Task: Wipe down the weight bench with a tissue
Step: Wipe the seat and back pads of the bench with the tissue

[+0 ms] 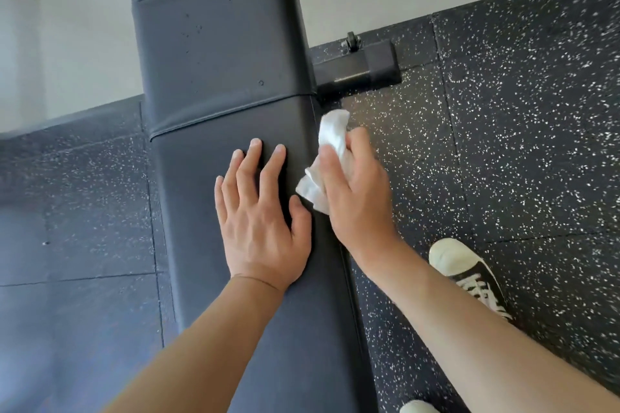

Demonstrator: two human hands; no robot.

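A long black padded weight bench runs from the bottom of the view up toward the wall, with a seam across its pad. My left hand lies flat on top of the pad, fingers straight and spread. My right hand grips a crumpled white tissue against the bench's right side edge, just below the seam. Small droplets or specks dot the upper pad section.
The bench's black foot bar with a small wheel sticks out to the right near the wall. Speckled black rubber floor tiles surround the bench. My shoe stands to the right of the bench. A pale wall lies beyond.
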